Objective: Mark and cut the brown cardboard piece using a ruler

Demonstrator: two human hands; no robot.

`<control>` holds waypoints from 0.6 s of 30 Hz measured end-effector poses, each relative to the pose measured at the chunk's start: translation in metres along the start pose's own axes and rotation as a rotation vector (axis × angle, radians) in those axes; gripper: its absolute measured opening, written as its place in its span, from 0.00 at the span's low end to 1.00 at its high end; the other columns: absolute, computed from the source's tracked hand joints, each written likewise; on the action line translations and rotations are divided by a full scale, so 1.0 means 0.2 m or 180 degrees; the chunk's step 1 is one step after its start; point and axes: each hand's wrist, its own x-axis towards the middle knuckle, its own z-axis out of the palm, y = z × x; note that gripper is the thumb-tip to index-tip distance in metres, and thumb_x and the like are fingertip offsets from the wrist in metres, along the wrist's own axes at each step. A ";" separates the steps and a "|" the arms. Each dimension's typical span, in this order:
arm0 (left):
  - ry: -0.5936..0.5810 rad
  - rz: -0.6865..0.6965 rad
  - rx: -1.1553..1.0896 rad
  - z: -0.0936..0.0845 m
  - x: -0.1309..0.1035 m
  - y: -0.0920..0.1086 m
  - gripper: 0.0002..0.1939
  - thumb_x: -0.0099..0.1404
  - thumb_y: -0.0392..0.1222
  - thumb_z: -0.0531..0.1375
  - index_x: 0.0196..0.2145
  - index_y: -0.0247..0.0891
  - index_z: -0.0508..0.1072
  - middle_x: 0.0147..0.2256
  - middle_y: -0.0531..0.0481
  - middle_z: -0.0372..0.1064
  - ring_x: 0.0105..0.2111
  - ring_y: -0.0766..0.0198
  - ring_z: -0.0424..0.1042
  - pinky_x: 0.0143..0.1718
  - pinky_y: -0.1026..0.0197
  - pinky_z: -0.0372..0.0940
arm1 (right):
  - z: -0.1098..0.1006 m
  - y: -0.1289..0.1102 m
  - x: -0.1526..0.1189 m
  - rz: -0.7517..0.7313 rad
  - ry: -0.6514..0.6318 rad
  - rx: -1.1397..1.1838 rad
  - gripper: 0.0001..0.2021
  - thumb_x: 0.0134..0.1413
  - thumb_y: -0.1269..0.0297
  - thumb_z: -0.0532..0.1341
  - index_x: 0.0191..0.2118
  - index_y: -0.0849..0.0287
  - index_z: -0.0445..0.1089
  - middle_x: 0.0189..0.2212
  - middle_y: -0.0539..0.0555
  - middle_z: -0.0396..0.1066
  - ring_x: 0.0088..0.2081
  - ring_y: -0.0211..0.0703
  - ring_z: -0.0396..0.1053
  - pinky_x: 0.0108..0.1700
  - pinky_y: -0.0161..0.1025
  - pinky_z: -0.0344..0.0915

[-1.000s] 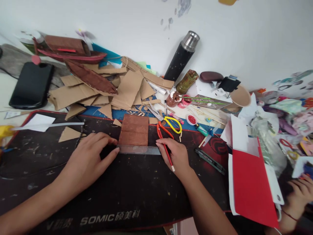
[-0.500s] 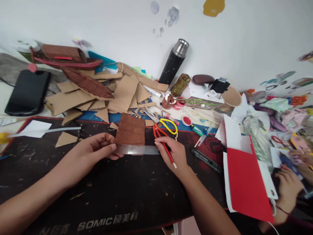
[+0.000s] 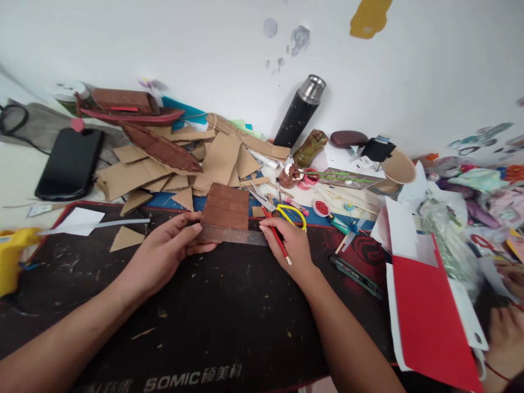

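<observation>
My left hand point(image 3: 174, 240) is closed, thumb on top, around the left end of a clear ruler point(image 3: 229, 234) and the lower left corner of a brown-painted cardboard piece point(image 3: 226, 206). The ruler lies across the near edge of that piece. My right hand point(image 3: 290, 245) pinches a red pencil point(image 3: 282, 244), its white end toward me, and its fingers are at the ruler's right end. Just beyond that hand lie scissors point(image 3: 291, 214) with a yellow handle loop showing; the hand hides part of them.
A black desk mat point(image 3: 196, 311) spans the front. Behind it are cardboard scraps point(image 3: 219, 158), a brown boat-shaped piece point(image 3: 159, 147), a model boat point(image 3: 131, 112) and a black thermos point(image 3: 298, 112). To the right lie a utility knife point(image 3: 355, 277) and red paper point(image 3: 434, 316); another person's hand point(image 3: 505, 327) is beyond.
My hands have shifted the cardboard and ruler away from me, closer to the scissors. The scissors' red-orange loop is now hidden. The view has turned slightly, bringing a yellow glue gun further into sight.
</observation>
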 end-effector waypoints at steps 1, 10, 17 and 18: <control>0.0008 0.0008 0.0036 0.00 0.00 0.00 0.21 0.58 0.48 0.83 0.44 0.40 0.84 0.43 0.50 0.84 0.38 0.57 0.87 0.43 0.56 0.86 | 0.00 0.00 0.00 0.0018 -0.0016 -0.0003 0.08 0.77 0.64 0.63 0.48 0.53 0.83 0.41 0.55 0.88 0.42 0.48 0.88 0.51 0.41 0.82; -0.0050 -0.0086 0.0224 0.00 -0.01 0.00 0.26 0.53 0.54 0.85 0.44 0.41 0.87 0.46 0.49 0.83 0.42 0.59 0.84 0.41 0.60 0.86 | -0.01 0.01 0.00 -0.0033 0.0045 0.0057 0.07 0.76 0.65 0.64 0.47 0.52 0.83 0.40 0.53 0.88 0.39 0.48 0.88 0.49 0.40 0.82; 0.0038 -0.0046 0.0117 0.02 -0.03 0.01 0.19 0.53 0.45 0.84 0.39 0.41 0.84 0.38 0.54 0.77 0.37 0.63 0.79 0.40 0.60 0.86 | 0.00 0.00 -0.02 -0.0005 0.0092 0.0025 0.08 0.76 0.64 0.65 0.47 0.51 0.83 0.40 0.53 0.88 0.40 0.48 0.88 0.48 0.41 0.83; 0.0001 -0.0060 0.0117 0.02 -0.03 0.01 0.18 0.54 0.44 0.84 0.39 0.41 0.84 0.37 0.54 0.77 0.36 0.64 0.79 0.41 0.59 0.86 | 0.00 0.00 -0.02 0.0004 0.0084 0.0010 0.08 0.76 0.64 0.65 0.47 0.51 0.83 0.41 0.53 0.88 0.40 0.49 0.88 0.48 0.41 0.83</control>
